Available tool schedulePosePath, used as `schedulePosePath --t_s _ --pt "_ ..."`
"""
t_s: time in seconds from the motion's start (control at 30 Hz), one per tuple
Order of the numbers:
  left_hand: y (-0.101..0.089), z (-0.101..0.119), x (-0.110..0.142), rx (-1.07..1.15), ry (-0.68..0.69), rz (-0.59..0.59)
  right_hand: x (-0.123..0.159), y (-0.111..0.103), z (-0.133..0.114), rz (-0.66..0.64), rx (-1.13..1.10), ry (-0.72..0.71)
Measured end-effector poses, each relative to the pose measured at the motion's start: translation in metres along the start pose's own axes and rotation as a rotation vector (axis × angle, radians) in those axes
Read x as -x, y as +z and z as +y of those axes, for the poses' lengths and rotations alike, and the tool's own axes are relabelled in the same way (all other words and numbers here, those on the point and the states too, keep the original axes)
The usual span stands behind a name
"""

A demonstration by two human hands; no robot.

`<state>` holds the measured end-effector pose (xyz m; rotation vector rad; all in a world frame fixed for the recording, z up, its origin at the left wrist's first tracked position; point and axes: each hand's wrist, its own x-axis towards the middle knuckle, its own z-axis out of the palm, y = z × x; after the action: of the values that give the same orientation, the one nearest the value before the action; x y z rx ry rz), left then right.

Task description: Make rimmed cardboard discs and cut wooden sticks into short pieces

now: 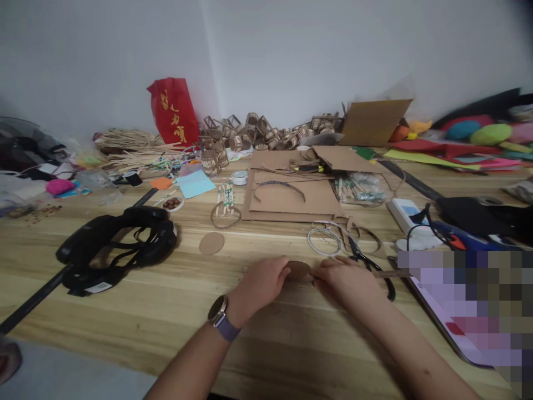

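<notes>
My left hand (266,280), with a watch on its wrist, pinches the left edge of a round brown cardboard disc (298,270) just over the table. At the disc's right edge, the fingers of my right hand (339,278) are closed on a narrow brown cardboard strip (393,273), whose free end sticks out past the wrist. How strip and disc meet is hidden by my fingers. Another cardboard disc (211,243) lies flat to the left. Black-handled scissors (377,272) rest partly behind my right hand, near a white ring of tape (323,241).
Cardboard sheets (287,203) lie ahead, bearing a curved strip (281,184). A black headset (120,244) stands at left, near a small dish of brown beads (171,204). A tablet (453,322) sits at right. Small woven baskets (258,133) and a red bag (175,114) line the wall.
</notes>
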<state>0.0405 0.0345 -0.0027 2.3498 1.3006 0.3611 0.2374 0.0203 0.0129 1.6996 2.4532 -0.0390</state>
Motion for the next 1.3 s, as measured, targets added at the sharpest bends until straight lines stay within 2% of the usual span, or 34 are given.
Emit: schedulePosePath --t_s 0.13,0.33,0.47,0.53,0.6,0.7,0.8,0.87,0.93,1.0,1.1,1.2,1.3 --pt "0.002 0.002 -0.001 -0.075 0.005 0.02 0.001 0.002 0.002 0.036 0.016 0.0" --pt "0.006 0.006 -0.001 -0.091 -0.002 0.021 0.004 0.005 0.0 0.196 0.074 0.015" --pt "0.003 -0.001 -0.001 -0.008 -0.051 0.013 0.003 0.014 0.001 0.321 0.086 0.047" --pt "-0.001 -0.007 -0.001 0.066 -0.088 0.03 0.005 0.016 0.002 0.427 0.098 0.063" --pt "-0.006 -0.014 -0.002 0.151 -0.115 0.058 0.008 0.014 0.001 0.48 0.061 0.053" --pt "-0.011 -0.022 -0.002 0.3 -0.131 0.099 0.012 0.012 -0.006 0.387 -0.193 -0.021" --pt "-0.013 -0.027 -0.001 0.437 -0.12 0.136 0.007 0.02 -0.017 0.211 -0.636 -0.069" --pt "-0.012 -0.028 0.0 0.527 -0.104 0.145 0.0 0.03 -0.022 0.106 -0.975 -0.035" --pt "-0.012 -0.029 0.0 0.636 -0.08 0.122 -0.009 0.04 -0.023 0.098 -1.289 0.058" --pt "-0.011 -0.029 0.0 0.719 -0.056 0.087 -0.015 0.043 -0.021 0.169 -1.49 0.157" --pt "-0.012 -0.028 0.001 0.74 -0.028 0.073 -0.017 0.039 -0.019 0.247 -1.582 0.207" --pt "-0.015 -0.027 0.002 0.666 -0.025 0.084 -0.013 0.034 -0.019 0.264 -1.557 0.174" --pt "-0.016 -0.025 0.004 0.536 -0.037 0.103 -0.013 0.037 -0.02 0.288 -1.517 0.137"
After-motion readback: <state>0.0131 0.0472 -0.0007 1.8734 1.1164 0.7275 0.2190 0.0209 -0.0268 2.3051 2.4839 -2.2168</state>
